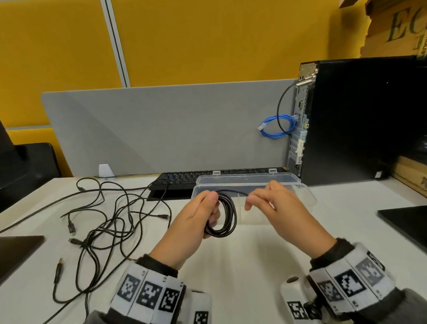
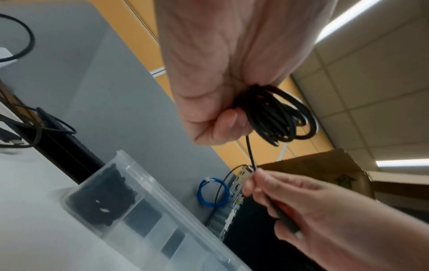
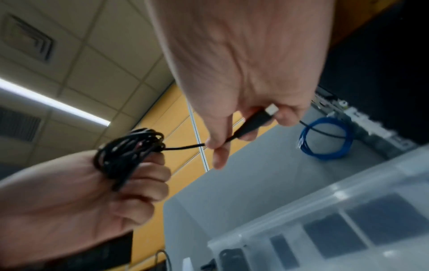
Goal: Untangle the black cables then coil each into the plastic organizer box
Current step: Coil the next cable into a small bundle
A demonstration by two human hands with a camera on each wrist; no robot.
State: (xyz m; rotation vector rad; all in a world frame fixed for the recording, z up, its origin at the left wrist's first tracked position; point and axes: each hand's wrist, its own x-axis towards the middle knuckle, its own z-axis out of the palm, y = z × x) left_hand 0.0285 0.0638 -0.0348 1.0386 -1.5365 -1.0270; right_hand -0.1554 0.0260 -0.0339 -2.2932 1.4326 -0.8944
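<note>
Above the white surface, the left hand grips a coiled black cable, its fingers curled round one side of the loops so the coil hangs upright between the two hands. A short free stretch of that cable runs from the top of the coil across to the right hand, which pinches it between thumb and fingertips. In the right wrist view the cable's black plug with a metal tip lies inside the right hand's curled fingers.

Just behind both hands lies the clear plastic organizer box, its lid open and leaning back. The left wrist view shows dividers inside it, and the end compartment holds a dark bundle that looks like coiled cable, though it is blurred.

To the left on the surface sprawls a loose tangle of thin black cables, well apart from the box, with several plugs lying free at its edges. A black keyboard sits behind the box, against a grey divider panel. A black computer tower stands at the right, with a coiled blue network cable hanging beside its rear panel.
</note>
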